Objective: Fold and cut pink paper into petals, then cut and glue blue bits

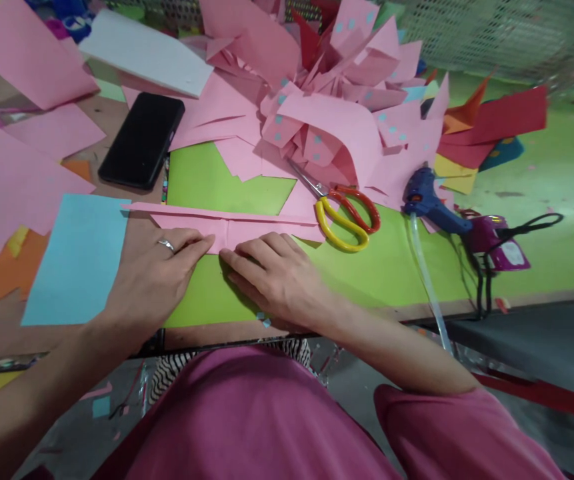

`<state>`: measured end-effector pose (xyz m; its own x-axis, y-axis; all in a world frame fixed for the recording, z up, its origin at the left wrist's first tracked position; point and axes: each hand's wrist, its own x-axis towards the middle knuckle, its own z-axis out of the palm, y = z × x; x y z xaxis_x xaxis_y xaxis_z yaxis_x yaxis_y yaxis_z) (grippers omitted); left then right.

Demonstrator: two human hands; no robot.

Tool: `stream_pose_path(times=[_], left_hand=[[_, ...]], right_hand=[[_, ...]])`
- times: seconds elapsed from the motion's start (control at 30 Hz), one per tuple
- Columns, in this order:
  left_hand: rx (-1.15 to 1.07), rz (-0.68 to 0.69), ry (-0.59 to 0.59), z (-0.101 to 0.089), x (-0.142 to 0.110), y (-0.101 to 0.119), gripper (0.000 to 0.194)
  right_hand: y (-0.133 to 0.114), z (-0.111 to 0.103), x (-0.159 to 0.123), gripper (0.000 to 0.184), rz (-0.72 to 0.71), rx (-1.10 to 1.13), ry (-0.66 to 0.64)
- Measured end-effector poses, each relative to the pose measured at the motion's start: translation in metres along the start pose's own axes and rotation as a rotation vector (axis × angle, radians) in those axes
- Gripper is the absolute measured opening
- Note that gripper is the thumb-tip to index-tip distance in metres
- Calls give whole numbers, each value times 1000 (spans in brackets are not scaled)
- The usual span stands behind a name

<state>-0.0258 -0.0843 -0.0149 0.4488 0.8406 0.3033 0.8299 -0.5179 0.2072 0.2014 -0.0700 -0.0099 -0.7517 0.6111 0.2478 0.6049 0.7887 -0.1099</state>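
Note:
A folded strip of pink paper (227, 230) lies crosswise in front of me, with a raised fold along its far edge and a crease near its middle. My left hand (159, 270), with a ring on one finger, pinches its near edge left of the crease. Just to the right, my right hand (271, 273) is closed on the same edge, fingers bent and close together; its thumb is mostly hidden. Scissors (341, 213) with one red and one yellow handle lie beyond the strip's right end. A light blue paper sheet (74, 260) lies beside my left hand.
A black phone (141, 140) rests at the back left. Pink paper pieces (327, 113), some blue-dotted, heap up at the back. To the right stands a blue glue gun (431, 200) with a glue stick reaching past the table edge. A purple tag-like object (499, 243) with black cord lies nearby.

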Motion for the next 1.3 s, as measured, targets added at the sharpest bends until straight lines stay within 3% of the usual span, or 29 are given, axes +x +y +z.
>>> stream_pose_path(times=[0.3,0.5,0.8,1.03,1.13,1.3], left_hand=[[-79,-22,-38,4,3,-7,34],[-87,-55,-37,2,3,-7,34],[-150,-15,-2,4,0,-8,30],[-149,-47,-47,6,-4,-10,33],[-69,6,-51,4,-3,-9,34],[107,279,-27,-2,0,-5,35]], right_hand=[[0,-3,-2,34,17,55,72],[2,-3,-2,24,141,69,32],[4,-4,-3,25,132,56,1],[5,-4,-3,25,121,48,-7],[5,-3,-4,24,109,29,22],[5,-2,-4,24,96,34,46]])
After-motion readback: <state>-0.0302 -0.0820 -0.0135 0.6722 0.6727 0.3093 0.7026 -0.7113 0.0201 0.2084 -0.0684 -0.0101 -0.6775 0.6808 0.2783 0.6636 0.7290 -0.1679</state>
